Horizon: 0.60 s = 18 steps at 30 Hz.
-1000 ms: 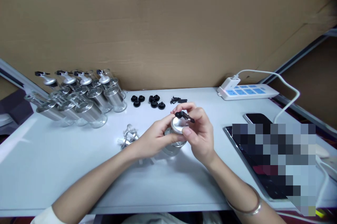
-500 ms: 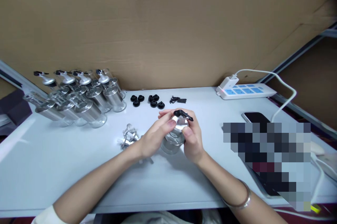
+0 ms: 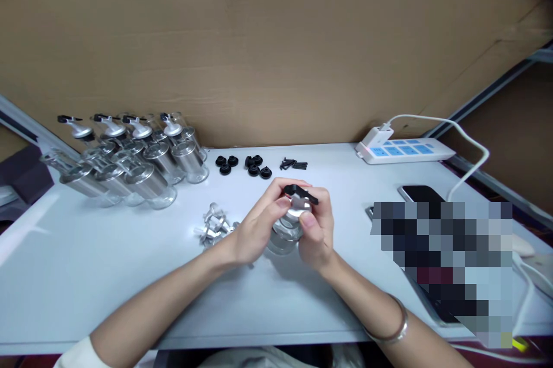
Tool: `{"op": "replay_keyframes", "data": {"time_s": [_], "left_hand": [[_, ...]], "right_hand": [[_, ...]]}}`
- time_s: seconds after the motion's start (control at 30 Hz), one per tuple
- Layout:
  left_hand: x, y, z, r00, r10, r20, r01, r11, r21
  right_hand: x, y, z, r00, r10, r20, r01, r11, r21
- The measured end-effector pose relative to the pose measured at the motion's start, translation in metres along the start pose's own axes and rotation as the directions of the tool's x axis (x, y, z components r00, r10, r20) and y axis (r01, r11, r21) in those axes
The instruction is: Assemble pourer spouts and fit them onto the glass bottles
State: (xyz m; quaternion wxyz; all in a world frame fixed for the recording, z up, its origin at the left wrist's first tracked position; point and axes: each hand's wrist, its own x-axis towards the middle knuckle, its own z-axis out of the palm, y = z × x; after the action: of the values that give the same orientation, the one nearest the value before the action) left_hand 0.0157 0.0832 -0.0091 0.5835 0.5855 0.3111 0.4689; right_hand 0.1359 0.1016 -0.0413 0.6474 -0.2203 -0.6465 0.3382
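A clear glass bottle is in front of me, with a silver pourer spout with a black flip lid on its top. My left hand is closed around the spout from the left, its thumb pressed on the silver part. From the other side, my right hand grips the same spout, thumb against its near edge. Fingers of both hands are partly hidden behind it. Several loose silver spout parts lie beside my left wrist.
Steel-sleeved glass bottles crowd the left, some topped with spouts. Black stoppers and small black pins lie near the cardboard wall. A power strip sits back right, beside a phone and a blurred-out area.
My hands stay on the spout and bottle, with a small shift of the fingers and of the black lid. The view has moved slightly.
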Motion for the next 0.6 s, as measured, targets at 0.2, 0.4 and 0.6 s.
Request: {"op": "replay_keyframes", "data": {"time_s": [0.2,0.4,0.6], "left_hand": [[0.0,0.004,0.001,1.0,-0.023,-0.011,0.024,0.998,0.052],[-0.001,0.007,0.005,1.0,0.024,-0.014,-0.021,0.981,0.192],[0.001,-0.005,0.004,0.993,0.097,0.073,-0.105,0.988,0.11]], "right_hand": [[0.0,-0.001,0.001,1.0,-0.008,0.018,0.007,0.998,0.06],[-0.005,0.005,0.001,0.997,-0.082,0.0,0.082,0.996,-0.018],[-0.001,0.013,-0.001,0.977,-0.196,-0.086,0.193,0.98,-0.05]]}}
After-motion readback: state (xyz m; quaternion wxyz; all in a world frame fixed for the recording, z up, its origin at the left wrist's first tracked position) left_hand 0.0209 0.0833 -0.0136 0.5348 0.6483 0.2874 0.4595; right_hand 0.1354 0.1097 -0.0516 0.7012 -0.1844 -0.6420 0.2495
